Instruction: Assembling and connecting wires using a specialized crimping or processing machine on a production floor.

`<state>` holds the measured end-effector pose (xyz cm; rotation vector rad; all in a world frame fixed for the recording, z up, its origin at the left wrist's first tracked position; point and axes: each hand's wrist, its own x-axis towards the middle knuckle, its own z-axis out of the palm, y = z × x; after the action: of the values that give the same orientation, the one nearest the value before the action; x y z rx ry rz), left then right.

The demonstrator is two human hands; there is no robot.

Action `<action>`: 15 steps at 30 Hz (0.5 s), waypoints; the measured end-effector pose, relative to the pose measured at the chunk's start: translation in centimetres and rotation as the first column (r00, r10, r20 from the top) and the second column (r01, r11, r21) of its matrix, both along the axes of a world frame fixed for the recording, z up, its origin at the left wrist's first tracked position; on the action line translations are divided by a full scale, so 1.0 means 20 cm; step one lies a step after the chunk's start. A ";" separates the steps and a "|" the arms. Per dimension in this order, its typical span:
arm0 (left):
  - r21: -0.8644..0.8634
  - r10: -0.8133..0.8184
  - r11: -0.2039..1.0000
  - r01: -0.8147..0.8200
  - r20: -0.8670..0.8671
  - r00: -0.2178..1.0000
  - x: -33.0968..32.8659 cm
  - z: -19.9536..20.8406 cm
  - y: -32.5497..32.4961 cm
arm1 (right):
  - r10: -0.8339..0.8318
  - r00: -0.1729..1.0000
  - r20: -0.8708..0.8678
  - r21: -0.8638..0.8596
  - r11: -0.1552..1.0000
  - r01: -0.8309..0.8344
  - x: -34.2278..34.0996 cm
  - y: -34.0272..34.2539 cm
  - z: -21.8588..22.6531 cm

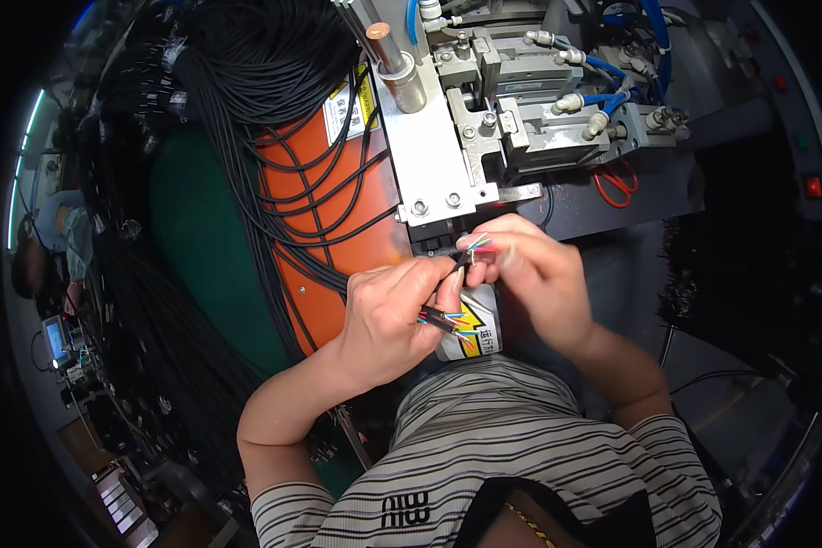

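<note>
My left hand (379,310) is closed around several black cables, whose ends poke out below its fingers with thin coloured wires (464,336) fanned from the cut sheaths. Between both hands, one black cable end (461,263) points up and to the right. Its loose red, blue, yellow-green and white wires (479,245) lie at the fingertips of my right hand (543,279), which pinches this end. The fingers partly hide the exact grip. Both hands are just in front of the machine's metal plate (429,155).
Pneumatic cylinders (557,137) with blue hoses sit behind the hands at the right. A big coil of black cables (265,55) trails over the orange surface (329,315) toward my left hand. A red button (814,186) is at far right. Another person (62,228) is at far left.
</note>
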<state>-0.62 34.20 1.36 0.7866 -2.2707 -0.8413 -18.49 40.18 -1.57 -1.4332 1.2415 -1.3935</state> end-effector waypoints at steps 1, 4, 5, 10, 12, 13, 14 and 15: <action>0.017 -0.005 1.000 0.005 -0.007 1.000 0.00 0.01 0.00 | 0.092 0.944 0.318 0.129 0.982 -0.139 -0.03 -0.02 -0.03; 0.114 -0.026 0.993 0.029 -0.032 0.999 0.00 0.01 -0.02 | 0.098 0.728 0.678 0.227 0.915 -0.334 -0.05 -0.04 -0.03; 0.195 -0.037 0.980 0.046 -0.052 0.998 0.01 0.01 -0.03 | 0.100 0.683 0.723 0.237 0.893 -0.382 -0.06 -0.05 -0.03; 0.509 -0.136 0.843 0.173 -0.110 0.985 0.06 0.01 -0.08 | 0.148 0.711 0.687 0.271 0.856 -0.441 -0.09 -0.08 0.00; 0.556 -0.157 0.809 0.193 -0.113 0.981 0.08 0.02 -0.10 | 0.172 0.766 0.619 0.282 0.862 -0.421 -0.10 -0.09 0.02; 0.600 -0.177 0.772 0.211 -0.117 0.977 0.08 0.03 -0.11 | 0.190 0.783 0.593 0.264 0.872 -0.412 -0.10 -0.09 0.02; 0.642 -0.196 0.732 0.229 -0.123 0.973 0.08 0.04 -0.12 | 0.207 0.799 0.565 0.246 0.882 -0.402 -0.10 -0.10 0.02; 0.643 -0.196 0.731 0.228 -0.123 0.973 0.09 0.04 -0.13 | 0.223 0.814 0.537 0.228 0.891 -0.394 -0.10 -0.10 0.03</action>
<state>1.14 31.65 2.26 0.7805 -2.0349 -1.8093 -20.54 38.23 -1.07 -0.9086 0.8044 -1.1570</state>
